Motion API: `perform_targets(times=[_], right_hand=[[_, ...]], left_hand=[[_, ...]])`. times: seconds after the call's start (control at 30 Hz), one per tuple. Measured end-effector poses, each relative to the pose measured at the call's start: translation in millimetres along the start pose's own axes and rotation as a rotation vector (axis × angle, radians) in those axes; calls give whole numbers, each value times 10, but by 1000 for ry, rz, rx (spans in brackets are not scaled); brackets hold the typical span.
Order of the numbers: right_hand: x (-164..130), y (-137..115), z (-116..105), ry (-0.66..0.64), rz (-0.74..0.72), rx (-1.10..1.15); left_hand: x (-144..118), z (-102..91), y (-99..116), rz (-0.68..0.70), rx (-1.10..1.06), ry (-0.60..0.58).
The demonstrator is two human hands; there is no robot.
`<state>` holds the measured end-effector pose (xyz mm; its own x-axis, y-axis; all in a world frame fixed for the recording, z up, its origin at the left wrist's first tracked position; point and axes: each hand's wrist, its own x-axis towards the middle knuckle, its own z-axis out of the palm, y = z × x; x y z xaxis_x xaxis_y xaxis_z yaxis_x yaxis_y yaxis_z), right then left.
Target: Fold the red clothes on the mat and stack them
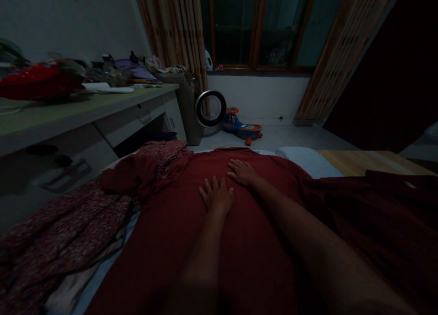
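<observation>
We see both hands lying palm down on the red shirt [253, 246], released, with fingers spread and nothing gripped; the left hand [217, 196] is nearer to us, over the middle of the cloth, and the right hand [242, 172] rests just beyond it to the right, closer to the shirt's far edge; the two are near each other but apart. The shirt is laid out broad and fairly smooth in the middle of the scene, right under our arms, with its cloth bunching at the far left and right; beneath it, a pale sheet [301, 161] shows at the far right. To the left, we have a heap of floral cloth [75, 224]; to the right, a dark red garment [383, 201] with a small pale tag [409, 184] lies against the shirt, though in this dim light we cannot tell where one ends; a wooden board [362, 161] sits beyond it. Along the left runs a desk [71, 112], bearing a red bag [37, 80], papers [111, 89] and clutter; past its far end stands a washer [190, 112], its round door [211, 109] swung open; right of that, a blue and orange ride-on toy [242, 127] is on the floor, below the dark window [256, 28].
</observation>
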<state>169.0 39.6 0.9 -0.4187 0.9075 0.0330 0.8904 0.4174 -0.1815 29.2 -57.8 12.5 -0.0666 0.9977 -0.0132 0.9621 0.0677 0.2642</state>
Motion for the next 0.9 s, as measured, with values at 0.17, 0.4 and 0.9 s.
perform_targets(times=[0.17,0.4,0.9], right_hand=[[119,499,-83,12,228,-22],[-28,721,-140,106,502,-92],[-120,882,-297,97,434,-123]], left_hand=[[6,0,3,0,-5,-22],[19,23,4,-2,4,-23],[1,2,22,-5,-10,-36]])
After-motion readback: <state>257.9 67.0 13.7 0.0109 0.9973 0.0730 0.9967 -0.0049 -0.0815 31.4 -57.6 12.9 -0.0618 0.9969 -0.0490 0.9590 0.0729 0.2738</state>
